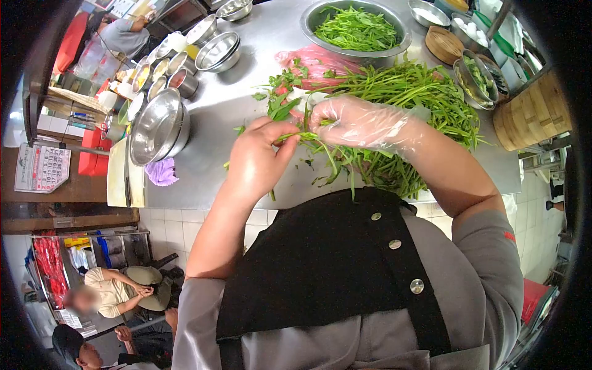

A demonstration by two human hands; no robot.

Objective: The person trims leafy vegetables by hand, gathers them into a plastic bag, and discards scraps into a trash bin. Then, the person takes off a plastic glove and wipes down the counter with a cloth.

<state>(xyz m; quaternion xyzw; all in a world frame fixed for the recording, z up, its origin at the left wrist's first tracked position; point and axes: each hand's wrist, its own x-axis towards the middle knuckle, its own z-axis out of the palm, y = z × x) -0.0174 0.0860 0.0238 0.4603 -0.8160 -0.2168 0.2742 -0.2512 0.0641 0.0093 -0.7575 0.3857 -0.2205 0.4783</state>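
Observation:
My left hand (262,154), bare, pinches a green stem of what looks like water spinach (302,135) between thumb and fingers. Close beside it, my right hand (345,123), in a clear plastic glove, is closed on the same greens. Under and beyond the right forearm lies a large heap of long-stemmed water spinach (425,98). Loose leaves (283,108) lie beyond my fingers, next to a pink plastic bag (314,65). A metal basin (401,52) at the back holds cut greens.
Steel bowls (157,126) and a purple cloth (161,172) are at left, near a cutting board (117,176) with a knife. A bamboo steamer (533,114) stands at the right edge of the steel table (216,105). Two people sit at lower left; another person is at upper left.

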